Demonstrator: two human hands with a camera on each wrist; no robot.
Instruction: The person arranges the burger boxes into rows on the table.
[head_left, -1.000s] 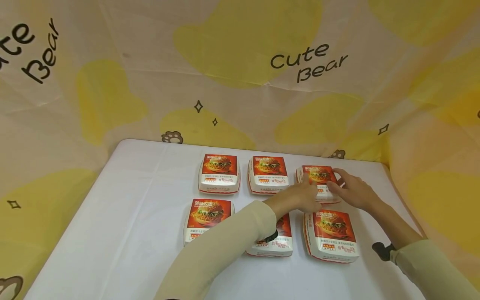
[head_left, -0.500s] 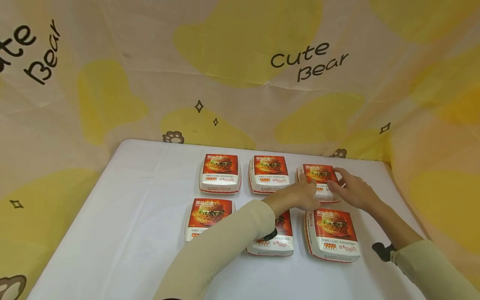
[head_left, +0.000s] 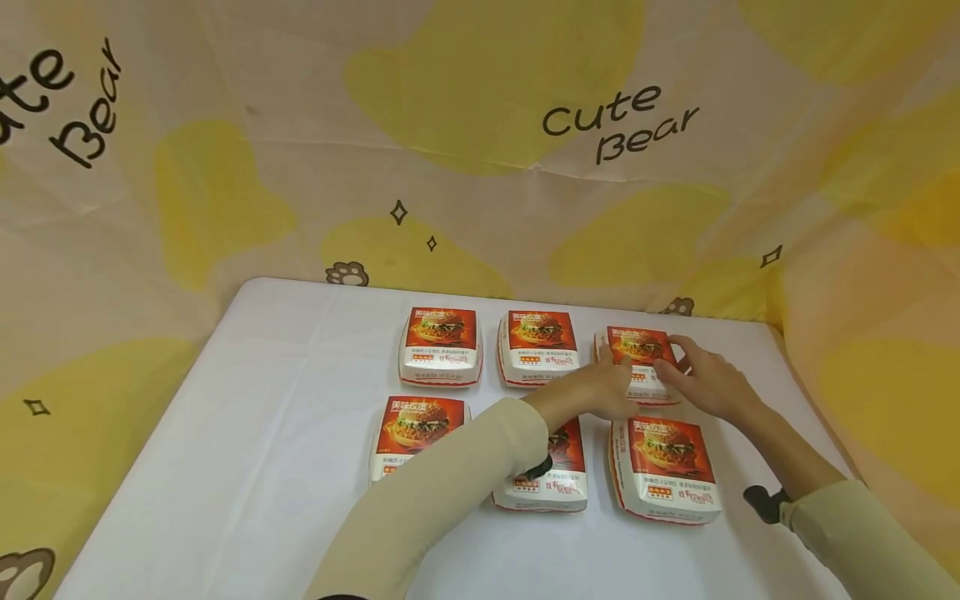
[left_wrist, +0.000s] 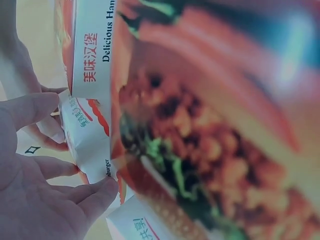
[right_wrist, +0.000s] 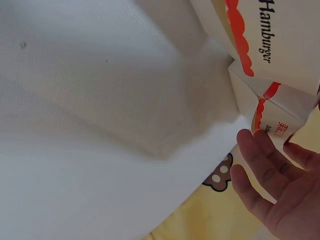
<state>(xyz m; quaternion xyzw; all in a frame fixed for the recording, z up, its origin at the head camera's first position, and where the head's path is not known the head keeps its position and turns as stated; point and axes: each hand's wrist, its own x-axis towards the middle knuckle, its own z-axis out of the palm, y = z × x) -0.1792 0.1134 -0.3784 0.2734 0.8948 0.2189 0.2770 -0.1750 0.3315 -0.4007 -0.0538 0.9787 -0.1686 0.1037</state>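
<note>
At the far right of the table, a red and white hamburger box (head_left: 641,343) lies between both hands. My left hand (head_left: 606,390) holds it at its left side and near corner, and hides part of its lid. On the right side, my right hand (head_left: 708,383) holds the same box, with the thumb at its near right edge. In the left wrist view, the thumb and fingers (left_wrist: 97,192) of the left hand reach the box's white side (left_wrist: 87,135). Bent fingertips (right_wrist: 260,137) of the right hand meet the box side (right_wrist: 274,120) in the right wrist view.
Directly nearer stands another hamburger box (head_left: 666,468). More matching boxes sit to the left, at the back (head_left: 537,348), (head_left: 441,346) and in front (head_left: 418,429). The left forearm partly covers the front middle box (head_left: 551,492). A patterned cloth (head_left: 465,167) hangs behind the white table (head_left: 225,433).
The held box has shifted very slightly away, towards the back edge, and the left hand's index finger has come a little lower on it. The right hand stays nearly still.
</note>
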